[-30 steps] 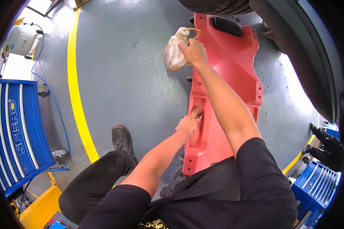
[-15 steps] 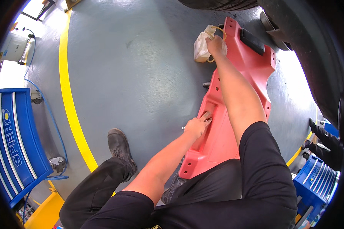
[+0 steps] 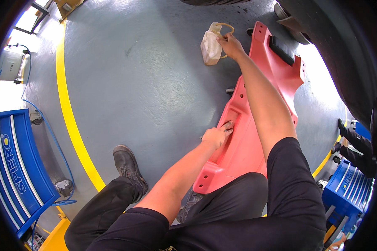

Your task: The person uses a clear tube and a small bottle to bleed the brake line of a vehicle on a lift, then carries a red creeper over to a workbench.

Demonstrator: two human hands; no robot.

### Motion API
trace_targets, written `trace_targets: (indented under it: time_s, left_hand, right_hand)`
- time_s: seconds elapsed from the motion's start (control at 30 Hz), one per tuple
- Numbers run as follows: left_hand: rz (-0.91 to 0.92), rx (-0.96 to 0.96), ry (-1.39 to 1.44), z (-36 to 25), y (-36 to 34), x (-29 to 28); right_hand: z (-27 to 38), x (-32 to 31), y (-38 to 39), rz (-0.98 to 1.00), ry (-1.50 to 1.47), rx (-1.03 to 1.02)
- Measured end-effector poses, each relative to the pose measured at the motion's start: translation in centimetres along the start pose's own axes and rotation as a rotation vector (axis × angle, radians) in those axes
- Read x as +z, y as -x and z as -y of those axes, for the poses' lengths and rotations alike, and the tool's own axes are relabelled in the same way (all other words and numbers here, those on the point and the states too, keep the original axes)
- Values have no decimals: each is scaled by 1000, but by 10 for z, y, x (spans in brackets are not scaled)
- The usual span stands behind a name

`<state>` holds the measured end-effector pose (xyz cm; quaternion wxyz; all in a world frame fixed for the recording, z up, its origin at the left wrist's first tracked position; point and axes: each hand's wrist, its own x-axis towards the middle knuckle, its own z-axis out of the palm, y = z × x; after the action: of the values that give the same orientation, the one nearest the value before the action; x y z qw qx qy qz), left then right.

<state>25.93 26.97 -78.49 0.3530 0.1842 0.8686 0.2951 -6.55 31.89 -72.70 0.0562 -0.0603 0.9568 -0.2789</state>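
Note:
My right hand (image 3: 231,46) reaches far forward, its fingers closed at the upper side of a whitish plastic bottle (image 3: 211,49). A yellowish tube (image 3: 228,26) loops from the bottle's top and comes down past the hand. Whether the fingers grip the bottle itself or the tube is hard to see. Nearer to me, my left hand (image 3: 217,136) rests at the edge of a shallow recess in a red mechanic's creeper (image 3: 247,144). A slim metal tool (image 3: 201,137) pokes out beside that hand, mostly hidden under it; the fingers appear closed around it.
A black headrest pad (image 3: 282,50) lies on the creeper's far end. A tyre (image 3: 215,1) and dark vehicle parts (image 3: 335,54) hang over the far right. Blue tool cabinets (image 3: 21,167) stand left and right. A blue hose (image 3: 50,129) trails along the floor near a yellow line (image 3: 67,100).
The bottle and my right hand have shifted left, so the bottle stands apart from the creeper, which it overlapped before. My left hand stays at the recess. The view has turned slightly.

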Motion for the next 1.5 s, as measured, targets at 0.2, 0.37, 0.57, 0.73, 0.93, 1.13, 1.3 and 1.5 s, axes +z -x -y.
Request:
trace_targets:
  time_s: [0.2,0.37,0.57,0.73,0.93,1.13,1.3,1.5]
  left_hand:
    - [-18,-1,68,9,-11,15]
    - [-63,234,300,56,-27,21]
    - [-556,-54,993,-25,-16,-100]
    - [-488,36,926,-51,-19,-130]
    - [-500,-65,672,-61,-15,-154]
    - [-506,-176,633,-58,-22,-165]
    - [-494,-267,556,-77,-33,-158]
    - [-506,-241,557,-94,-42,-170]
  right_hand:
    - [-13,-6,47,-371,-112,-182]
    - [-19,-9,131,-337,-159,-309]
    - [-70,-34,211,-45,-410,-200]
    - [-52,-52,237,-145,-540,-363]
    - [-202,-116,260,-538,-225,27]
    - [-342,-166,322,-189,423,567]
    - [-355,-148,351,-251,456,574]
    - [-383,-163,388,-287,485,650]
